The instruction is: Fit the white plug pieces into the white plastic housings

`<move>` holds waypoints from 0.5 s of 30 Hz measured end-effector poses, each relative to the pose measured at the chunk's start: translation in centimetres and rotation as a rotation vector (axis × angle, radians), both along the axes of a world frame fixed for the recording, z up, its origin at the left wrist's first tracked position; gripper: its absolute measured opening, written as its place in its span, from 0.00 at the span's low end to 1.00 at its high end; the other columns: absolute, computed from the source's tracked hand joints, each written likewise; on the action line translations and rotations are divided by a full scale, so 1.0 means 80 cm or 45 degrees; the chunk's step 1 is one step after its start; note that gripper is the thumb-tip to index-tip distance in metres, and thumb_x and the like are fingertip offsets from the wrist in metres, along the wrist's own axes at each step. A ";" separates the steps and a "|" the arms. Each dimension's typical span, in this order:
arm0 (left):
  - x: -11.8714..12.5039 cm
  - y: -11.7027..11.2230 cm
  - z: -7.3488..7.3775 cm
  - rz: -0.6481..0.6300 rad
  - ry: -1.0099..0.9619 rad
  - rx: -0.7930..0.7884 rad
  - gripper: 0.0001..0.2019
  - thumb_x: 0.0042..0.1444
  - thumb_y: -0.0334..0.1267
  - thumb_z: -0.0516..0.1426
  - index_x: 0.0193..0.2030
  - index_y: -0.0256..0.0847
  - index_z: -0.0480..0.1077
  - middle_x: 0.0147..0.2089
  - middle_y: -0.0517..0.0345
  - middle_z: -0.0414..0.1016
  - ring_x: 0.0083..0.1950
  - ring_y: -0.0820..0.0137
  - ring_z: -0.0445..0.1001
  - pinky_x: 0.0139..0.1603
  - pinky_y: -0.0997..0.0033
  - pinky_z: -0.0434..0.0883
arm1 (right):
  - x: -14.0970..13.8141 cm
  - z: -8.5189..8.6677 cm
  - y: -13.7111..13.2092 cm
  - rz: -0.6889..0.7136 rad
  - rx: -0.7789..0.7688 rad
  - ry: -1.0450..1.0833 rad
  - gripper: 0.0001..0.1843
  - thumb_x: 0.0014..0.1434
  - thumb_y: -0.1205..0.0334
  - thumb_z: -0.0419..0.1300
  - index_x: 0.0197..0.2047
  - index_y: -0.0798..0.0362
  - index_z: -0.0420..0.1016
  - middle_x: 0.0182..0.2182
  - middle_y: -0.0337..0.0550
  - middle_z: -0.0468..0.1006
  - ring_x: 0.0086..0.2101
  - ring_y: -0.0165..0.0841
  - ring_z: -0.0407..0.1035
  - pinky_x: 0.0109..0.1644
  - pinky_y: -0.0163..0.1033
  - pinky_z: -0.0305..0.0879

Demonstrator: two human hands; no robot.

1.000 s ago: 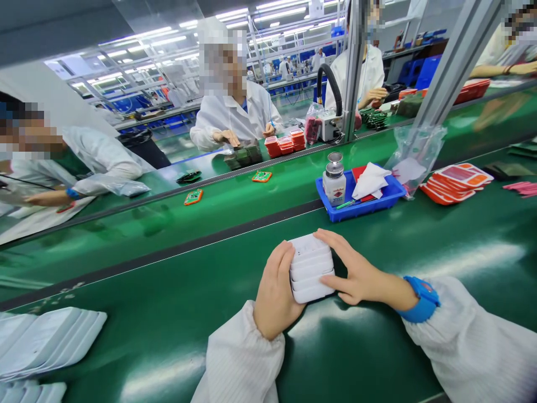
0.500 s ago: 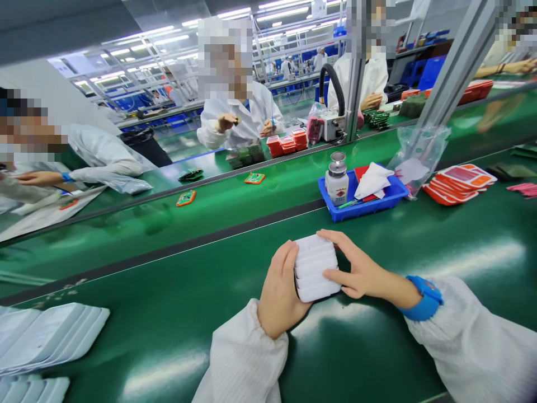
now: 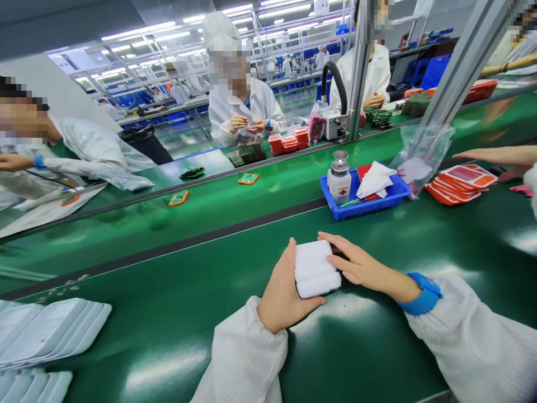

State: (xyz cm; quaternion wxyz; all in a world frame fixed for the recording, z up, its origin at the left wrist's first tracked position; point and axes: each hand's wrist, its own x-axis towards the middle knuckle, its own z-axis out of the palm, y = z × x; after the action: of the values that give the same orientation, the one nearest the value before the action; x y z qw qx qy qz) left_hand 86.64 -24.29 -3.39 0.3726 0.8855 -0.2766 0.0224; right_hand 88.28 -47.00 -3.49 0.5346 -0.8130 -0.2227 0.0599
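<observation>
A small stack of white plastic covers [image 3: 315, 267] rests on the green table [image 3: 176, 324] in front of me. My left hand [image 3: 284, 294] presses flat against the stack's left side, fingers together. Against the stack's right side lies my right hand [image 3: 356, 266], its fingers curled onto the top edge; a blue band [image 3: 423, 294] circles that wrist. Both hands squeeze the stack between them.
A blue tray [image 3: 364, 202] with a white bottle [image 3: 339, 180] and tissue stands beyond. Red-orange trays [image 3: 459, 182] lie at right, where another person's hand [image 3: 490, 155] reaches. White covers [image 3: 46, 330] are fanned at lower left. Circuit boards [image 3: 247, 178] ride the belt; workers sit opposite.
The stack now lies lower and flatter between my hands. Boards on the belt have drifted left. Another person's hand has come in at the right edge.
</observation>
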 end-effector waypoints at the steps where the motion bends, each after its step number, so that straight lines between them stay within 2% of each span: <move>1: 0.000 0.000 -0.001 -0.004 0.024 -0.005 0.66 0.38 0.41 0.71 0.69 0.45 0.23 0.68 0.35 0.48 0.67 0.44 0.53 0.61 0.36 0.58 | 0.000 -0.001 0.001 0.003 -0.010 -0.005 0.33 0.67 0.42 0.49 0.67 0.51 0.52 0.62 0.51 0.55 0.60 0.47 0.51 0.65 0.57 0.48; 6: 0.001 0.000 -0.001 -0.010 0.090 -0.027 0.67 0.38 0.44 0.71 0.69 0.45 0.21 0.68 0.35 0.50 0.67 0.45 0.52 0.62 0.35 0.56 | 0.000 -0.002 0.002 0.000 -0.021 -0.002 0.32 0.66 0.43 0.49 0.67 0.51 0.52 0.62 0.51 0.55 0.61 0.46 0.50 0.65 0.57 0.47; 9: 0.003 0.000 -0.001 0.022 0.108 -0.018 0.66 0.38 0.45 0.71 0.69 0.44 0.22 0.67 0.36 0.52 0.66 0.45 0.54 0.62 0.37 0.57 | -0.001 0.000 0.001 0.008 0.015 0.031 0.34 0.66 0.45 0.50 0.68 0.52 0.50 0.62 0.52 0.55 0.60 0.47 0.52 0.64 0.57 0.50; 12: 0.006 0.002 0.000 0.047 0.100 -0.026 0.64 0.36 0.46 0.71 0.70 0.40 0.30 0.65 0.36 0.56 0.64 0.46 0.58 0.61 0.38 0.59 | -0.005 0.005 -0.002 0.085 0.007 0.023 0.44 0.59 0.46 0.61 0.70 0.51 0.44 0.62 0.54 0.52 0.59 0.50 0.52 0.61 0.57 0.56; 15: 0.008 0.004 0.002 0.077 0.090 -0.020 0.61 0.34 0.48 0.71 0.68 0.38 0.39 0.64 0.36 0.57 0.64 0.45 0.59 0.61 0.41 0.61 | -0.009 0.008 -0.004 0.177 -0.057 -0.112 0.59 0.46 0.55 0.73 0.71 0.49 0.40 0.63 0.53 0.47 0.61 0.54 0.48 0.61 0.55 0.57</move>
State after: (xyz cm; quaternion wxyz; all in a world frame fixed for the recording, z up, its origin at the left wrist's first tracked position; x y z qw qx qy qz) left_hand 87.27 -23.93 -3.21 0.3881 0.8908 -0.2362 0.0044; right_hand 87.54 -47.34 -2.84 0.5005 -0.8092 -0.3004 0.0662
